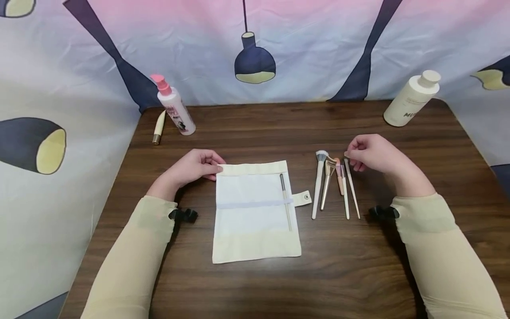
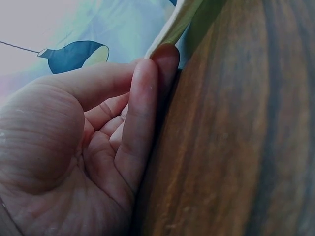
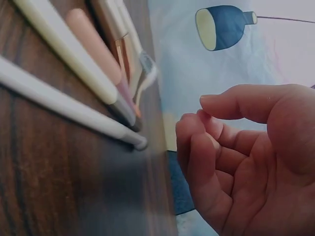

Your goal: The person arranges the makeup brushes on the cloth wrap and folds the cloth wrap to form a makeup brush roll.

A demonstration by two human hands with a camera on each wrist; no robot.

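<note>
My left hand point(image 1: 196, 167) pinches the upper left corner of a cream cloth brush roll point(image 1: 255, 246), laid open on the table. In the left wrist view, thumb and fingertips grip the fabric edge point(image 2: 178, 24). A slim makeup brush point(image 1: 287, 217) lies under the roll's elastic band, near its right side. Several loose makeup brushes lie right of the roll, among them a white one with a fluffy head point(image 1: 318, 186) and a thin white one point(image 1: 352, 190). Beside their heads hovers my right hand point(image 1: 372, 153), its fingers loosely bent; in the right wrist view nothing sits between thumb and fingers.
A snap tab point(image 1: 302, 198) sticks out from the roll toward the brushes. At the back left stand a pink-topped pump bottle point(image 1: 175, 110) and, lying beside it, a cream tube point(image 1: 159, 126). A white bottle point(image 1: 410, 102) stands at the back right, before a patterned cloth point(image 1: 303, 53).
</note>
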